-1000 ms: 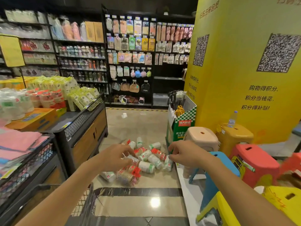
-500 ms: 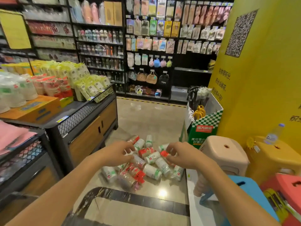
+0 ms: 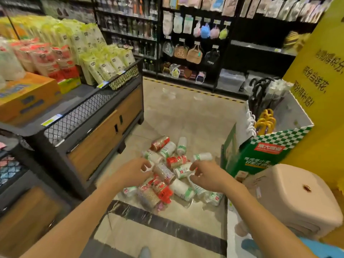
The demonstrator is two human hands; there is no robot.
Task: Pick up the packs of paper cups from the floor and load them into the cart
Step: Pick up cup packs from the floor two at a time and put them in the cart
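A heap of several packs of paper cups (image 3: 168, 170), red ones and white-and-green ones in clear wrap, lies on the beige floor tiles. My left hand (image 3: 133, 172) reaches over the heap's left side with fingers spread and nothing in it. My right hand (image 3: 208, 175) hovers over the heap's right side, fingers apart, also holding nothing. Both hands are just above the packs; I cannot tell whether they touch them. The cart is out of view.
A wood-and-black display counter (image 3: 96, 131) with stacked goods stands at the left. A green checkered box of umbrellas (image 3: 266, 151) and a beige plastic stool (image 3: 290, 198) stand at the right, beside a yellow pillar (image 3: 325, 90). Black shelves line the back.
The camera has moved forward and down toward the heap, and the cart has dropped out of view. Both hands have stretched further out over the packs with fingers spreading.
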